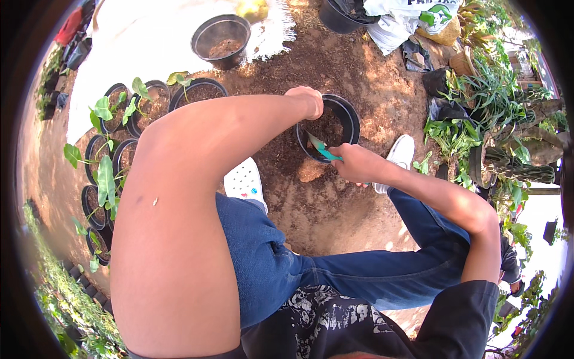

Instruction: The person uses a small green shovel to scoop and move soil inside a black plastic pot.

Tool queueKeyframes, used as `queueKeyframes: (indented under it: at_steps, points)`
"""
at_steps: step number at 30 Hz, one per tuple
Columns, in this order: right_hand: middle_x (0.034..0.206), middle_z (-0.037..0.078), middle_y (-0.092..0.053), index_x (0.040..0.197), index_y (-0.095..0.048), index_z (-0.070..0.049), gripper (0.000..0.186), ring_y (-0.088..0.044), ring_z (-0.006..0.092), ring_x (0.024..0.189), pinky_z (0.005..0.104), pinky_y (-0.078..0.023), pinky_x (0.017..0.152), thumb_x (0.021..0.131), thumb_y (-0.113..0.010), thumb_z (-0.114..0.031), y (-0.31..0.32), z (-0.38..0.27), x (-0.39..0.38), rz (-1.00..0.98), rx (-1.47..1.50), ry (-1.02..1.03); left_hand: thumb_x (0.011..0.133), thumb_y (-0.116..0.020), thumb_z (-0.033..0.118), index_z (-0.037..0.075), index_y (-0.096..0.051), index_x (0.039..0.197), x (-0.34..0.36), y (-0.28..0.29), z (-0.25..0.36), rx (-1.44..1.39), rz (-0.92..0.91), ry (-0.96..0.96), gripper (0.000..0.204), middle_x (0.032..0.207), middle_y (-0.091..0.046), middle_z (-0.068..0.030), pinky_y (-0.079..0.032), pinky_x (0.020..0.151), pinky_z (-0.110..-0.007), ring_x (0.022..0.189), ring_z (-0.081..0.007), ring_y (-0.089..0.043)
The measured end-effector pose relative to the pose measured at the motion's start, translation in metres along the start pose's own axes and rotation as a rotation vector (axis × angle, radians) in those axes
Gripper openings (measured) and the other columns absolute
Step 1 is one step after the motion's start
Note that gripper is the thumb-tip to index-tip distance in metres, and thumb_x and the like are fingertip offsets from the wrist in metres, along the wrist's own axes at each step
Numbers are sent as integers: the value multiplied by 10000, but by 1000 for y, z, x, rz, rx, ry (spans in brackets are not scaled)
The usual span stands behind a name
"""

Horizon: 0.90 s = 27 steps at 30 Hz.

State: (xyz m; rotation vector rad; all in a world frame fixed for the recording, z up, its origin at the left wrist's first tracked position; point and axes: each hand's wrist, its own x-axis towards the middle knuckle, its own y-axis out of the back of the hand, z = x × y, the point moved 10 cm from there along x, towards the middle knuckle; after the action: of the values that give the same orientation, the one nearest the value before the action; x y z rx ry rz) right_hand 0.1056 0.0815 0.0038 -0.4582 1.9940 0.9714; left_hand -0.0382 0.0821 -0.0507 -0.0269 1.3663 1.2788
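Observation:
A black plastic pot [349, 117] with dark soil inside stands on the bare dirt ahead of me. My left hand [305, 102] has its fingers closed on the pot's upper-left rim, partly out of sight behind the hand. My right hand [353, 164] grips a teal-handled trowel [325, 149], its blade angled down into the pot's lower-left part, against the soil. Pale brownish soil shows just outside the pot's lower edge.
Several potted seedlings [105, 182] line the left. A white cloth [131, 42] carries another black pot [220, 42]; sacks [388, 33] and a black tub [335, 15] sit beyond. Dense plants [454, 143] border the right. My white shoes [402, 152] flank the pot.

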Motion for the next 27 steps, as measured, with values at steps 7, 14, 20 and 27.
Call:
queueKeyframes:
  at_steps: [7,14,20,27]
  points:
    - [979,243,-704,1304,-610,-37,443,-696,363,945,459,-559,856,874,-519,-86,15,21,10,88,-449,163,960,-340,25,36,-433,1395,11,-9,-14,-79,64,18,445,817,-723,-181,-621,549,-385,658,-285,-730]
    - [946,216,-709,1301,-637,-124,425,-695,346,928,453,-542,842,891,-529,-115,63,35,-15,69,-399,151,989,-358,84,19,-488,1338,2,-7,-16,-133,66,82,378,895,-733,-142,-620,597,-382,701,-256,-738]
    - [650,164,-622,1245,-625,6,379,-641,246,552,396,-517,506,931,-443,-102,40,71,11,32,41,31,969,-354,42,9,-473,1321,-1,-7,-7,-109,54,-2,373,826,-725,-150,-606,532,-355,652,-241,-727]
    - [635,25,-531,1330,-616,-165,392,-531,134,465,312,-470,417,965,-475,-153,53,37,15,-198,52,-59,940,-345,36,16,-426,1314,-3,-2,-13,-70,78,-17,383,792,-721,-157,-601,653,-386,675,-263,-730]
